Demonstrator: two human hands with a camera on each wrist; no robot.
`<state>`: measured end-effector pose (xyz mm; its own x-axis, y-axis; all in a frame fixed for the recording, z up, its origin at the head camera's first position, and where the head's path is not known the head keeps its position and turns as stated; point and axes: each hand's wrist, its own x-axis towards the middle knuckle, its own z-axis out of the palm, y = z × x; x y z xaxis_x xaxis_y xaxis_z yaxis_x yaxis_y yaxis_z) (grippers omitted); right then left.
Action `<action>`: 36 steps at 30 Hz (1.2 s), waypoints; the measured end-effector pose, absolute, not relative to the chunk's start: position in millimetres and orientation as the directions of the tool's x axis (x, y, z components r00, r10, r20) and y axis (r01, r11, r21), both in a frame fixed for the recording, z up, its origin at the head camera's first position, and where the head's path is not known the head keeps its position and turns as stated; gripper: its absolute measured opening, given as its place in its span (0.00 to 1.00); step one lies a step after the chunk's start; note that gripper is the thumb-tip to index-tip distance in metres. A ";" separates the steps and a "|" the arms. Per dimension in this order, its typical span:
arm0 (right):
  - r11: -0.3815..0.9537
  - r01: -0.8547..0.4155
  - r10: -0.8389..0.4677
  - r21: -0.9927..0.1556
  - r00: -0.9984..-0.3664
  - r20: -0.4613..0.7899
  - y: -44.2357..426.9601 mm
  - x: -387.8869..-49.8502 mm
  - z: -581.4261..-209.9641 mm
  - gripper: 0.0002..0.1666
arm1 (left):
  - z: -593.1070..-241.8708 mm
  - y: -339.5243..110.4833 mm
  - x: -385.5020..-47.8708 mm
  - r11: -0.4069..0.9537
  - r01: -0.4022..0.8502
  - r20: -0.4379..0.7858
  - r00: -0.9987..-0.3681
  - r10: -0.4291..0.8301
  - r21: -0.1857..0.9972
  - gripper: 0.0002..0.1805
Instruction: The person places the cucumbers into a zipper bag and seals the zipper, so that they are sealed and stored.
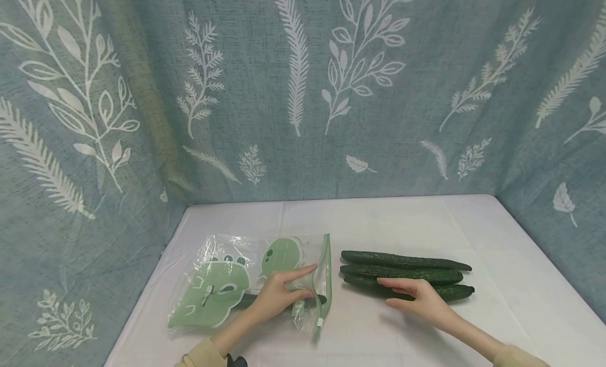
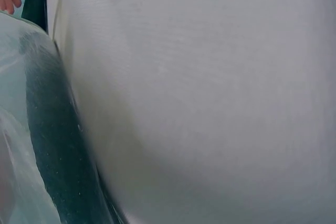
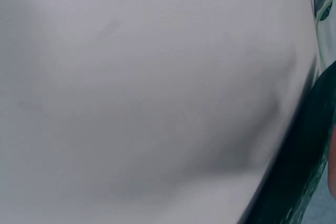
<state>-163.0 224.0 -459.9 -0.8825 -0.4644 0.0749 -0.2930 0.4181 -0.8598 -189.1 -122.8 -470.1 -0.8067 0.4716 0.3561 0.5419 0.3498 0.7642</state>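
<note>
A clear zip bag [image 1: 326, 251] with green cartoon prints lies on the left of the table, its green-edged mouth facing right. Inside it is one dark green cucumber [image 2: 58, 129], partly covered by the print and my left hand. My left hand [image 1: 276, 293] is over the bag, with index finger and thumb spread apart at the mouth's edge. To the right lie three cucumbers [image 1: 402, 273], side by side. My right hand [image 1: 423, 298] hovers at the nearest cucumber [image 3: 299, 166], thumb and fingers parted; whether it touches is unclear.
A white cloth covers the table [image 1: 379, 335]. Blue-green curtains [image 1: 312, 167] with white leaf prints stand behind it and along both sides. The bag's small white slider [image 1: 320, 322] is at the near end of its mouth.
</note>
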 end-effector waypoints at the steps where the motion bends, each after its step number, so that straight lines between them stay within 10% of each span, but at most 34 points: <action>1: 0.426 -0.287 -0.458 -0.858 -0.886 0.069 226.3 -161.9 -459.9 0.27 | -470.4 -122.7 -189.1 0.350 0.541 0.355 -0.807 0.472 0.765 0.30; 36: 0.592 -0.248 -0.285 -0.766 -0.955 0.089 302.7 -160.7 -455.3 0.25 | -467.6 -122.4 -187.4 0.344 0.504 0.318 -0.822 0.473 0.792 0.31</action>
